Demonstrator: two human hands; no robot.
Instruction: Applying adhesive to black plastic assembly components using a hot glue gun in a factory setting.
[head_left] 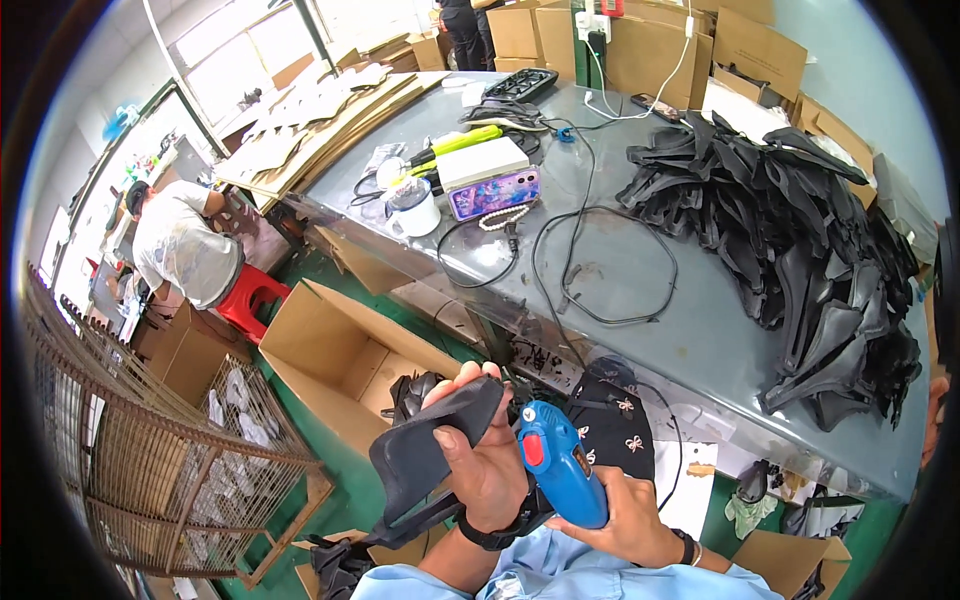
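My left hand (492,482) grips a curved black moulded piece (425,445), with the thumb on its near face and the fingers behind it. A long narrow strip of black material hangs below that piece, by my wrist. My right hand (632,520) is wrapped round the handle of a blue handheld power tool (568,470) with a red part near its head. The tool's head is close beside my left fingers; its working tip is hidden or too small to make out. A heap of similar black pieces (790,230) covers the right side of the grey table (640,350).
An open cardboard box (340,345) with black pieces inside stands left of the table. A rusty wire cage (180,470) is at the far left. Loose black cable (590,210), a white mug (412,212) and a phone (495,195) lie on the table. Another person (190,240) sits left.
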